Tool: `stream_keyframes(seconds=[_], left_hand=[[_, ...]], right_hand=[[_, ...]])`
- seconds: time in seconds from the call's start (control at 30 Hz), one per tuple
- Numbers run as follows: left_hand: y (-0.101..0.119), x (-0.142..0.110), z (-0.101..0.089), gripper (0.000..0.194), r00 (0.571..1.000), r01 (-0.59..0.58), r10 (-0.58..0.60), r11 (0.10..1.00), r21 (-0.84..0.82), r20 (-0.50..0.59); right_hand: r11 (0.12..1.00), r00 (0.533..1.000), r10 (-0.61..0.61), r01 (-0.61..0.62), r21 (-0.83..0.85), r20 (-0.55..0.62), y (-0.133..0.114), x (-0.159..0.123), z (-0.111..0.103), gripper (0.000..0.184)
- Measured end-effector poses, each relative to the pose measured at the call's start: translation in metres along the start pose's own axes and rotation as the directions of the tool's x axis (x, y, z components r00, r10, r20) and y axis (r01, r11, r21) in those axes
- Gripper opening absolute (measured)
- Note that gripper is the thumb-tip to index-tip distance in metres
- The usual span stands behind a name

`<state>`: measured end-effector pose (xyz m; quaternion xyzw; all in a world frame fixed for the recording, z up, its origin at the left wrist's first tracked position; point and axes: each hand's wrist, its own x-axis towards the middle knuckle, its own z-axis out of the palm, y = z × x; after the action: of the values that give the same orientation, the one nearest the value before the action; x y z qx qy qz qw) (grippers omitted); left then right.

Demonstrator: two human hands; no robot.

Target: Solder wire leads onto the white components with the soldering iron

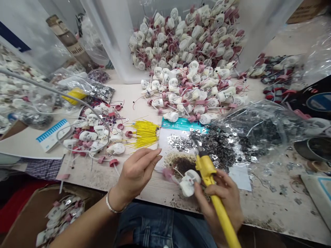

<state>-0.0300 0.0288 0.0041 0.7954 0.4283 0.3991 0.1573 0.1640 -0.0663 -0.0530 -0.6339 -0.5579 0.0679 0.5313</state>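
My right hand [222, 199] is wrapped round a yellow soldering iron [205, 168], whose dark metal tip points away over a heap of small metal plates [222, 146]. Between the thumb and fingers of that hand, beside the iron, sits a white plastic part [188, 184] with a blurred pink piece on its left. My left hand [138, 172] is closed in a pinch, its fingertips left of the dark crumbs on the white sheet; whatever they hold is too small to make out. Just beyond it lies a fan of yellow wires [145, 133].
A large pile of white and pink parts [186, 89] spills from a translucent bin [116, 41] at the back. More parts [93, 132] lie at left, with a grey cable [77, 101] looping over them. A clear bag [269, 120] and a cardboard box [28, 213] flank the work area.
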Motion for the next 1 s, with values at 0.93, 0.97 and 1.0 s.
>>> stream_keyframes(seconds=[0.93,0.97,1.0], left_hand=[[0.022,-0.039,0.033,0.017,0.874,0.275,-0.188,0.952,-0.137,0.449],[0.023,-0.039,0.032,0.016,0.868,0.284,-0.195,0.950,-0.133,0.457],[0.023,-0.039,0.032,0.015,0.862,0.300,-0.208,0.944,-0.134,0.463]], right_hand=[[0.978,0.993,-0.120,0.118,0.173,0.001,-0.013,-0.009,0.021,0.023],[0.971,0.988,-0.146,0.135,0.199,0.041,-0.014,-0.010,0.020,0.022],[0.965,0.984,-0.162,0.142,0.220,0.076,-0.014,-0.010,0.019,0.021]])
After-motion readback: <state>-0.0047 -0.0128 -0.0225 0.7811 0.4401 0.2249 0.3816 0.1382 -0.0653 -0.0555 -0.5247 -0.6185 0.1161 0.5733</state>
